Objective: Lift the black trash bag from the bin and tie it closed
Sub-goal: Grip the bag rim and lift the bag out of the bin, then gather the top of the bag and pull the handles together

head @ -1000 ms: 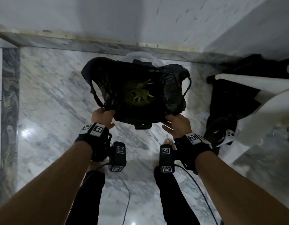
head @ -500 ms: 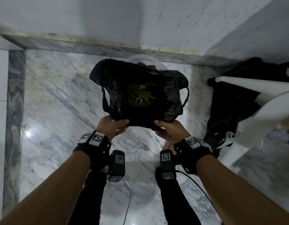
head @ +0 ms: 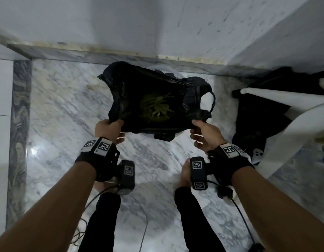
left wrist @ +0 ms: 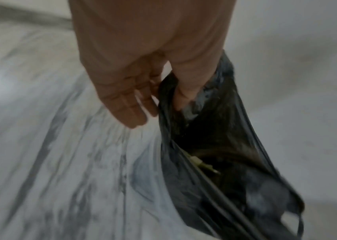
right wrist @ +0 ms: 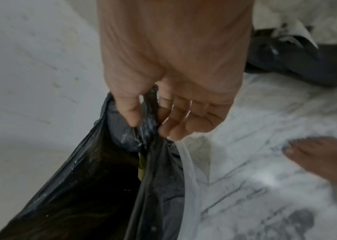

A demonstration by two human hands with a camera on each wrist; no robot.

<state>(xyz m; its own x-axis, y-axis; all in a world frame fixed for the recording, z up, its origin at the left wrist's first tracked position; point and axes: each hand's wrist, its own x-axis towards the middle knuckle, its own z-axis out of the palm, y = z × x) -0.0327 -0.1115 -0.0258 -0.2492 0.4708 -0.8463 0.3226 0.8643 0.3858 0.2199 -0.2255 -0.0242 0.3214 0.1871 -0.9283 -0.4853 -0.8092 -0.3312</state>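
The black trash bag [head: 157, 99] hangs open between my two hands above the floor, with green leaves [head: 157, 108] inside. My left hand [head: 108, 129] pinches the near left rim of the black trash bag [left wrist: 214, 146] between thumb and fingers. My right hand [head: 203, 131] pinches the near right rim of the black trash bag [right wrist: 101, 178] the same way. A handle loop [head: 210, 100] sticks out at the bag's right side. The pale translucent bin [right wrist: 188, 165] shows only as a rim under the bag; most of it is hidden.
Marble floor [head: 63, 110] runs to a wall and skirting [head: 121, 53] just behind the bag. A white plastic chair [head: 294, 113] with dark cloth [head: 252, 113] beneath it stands at the right. My bare feet [right wrist: 317, 155] and cables [head: 143, 224] are below my hands.
My hands have spread apart along the near rim, stretching the bag's mouth wider. The bag sits slightly further right in the view.
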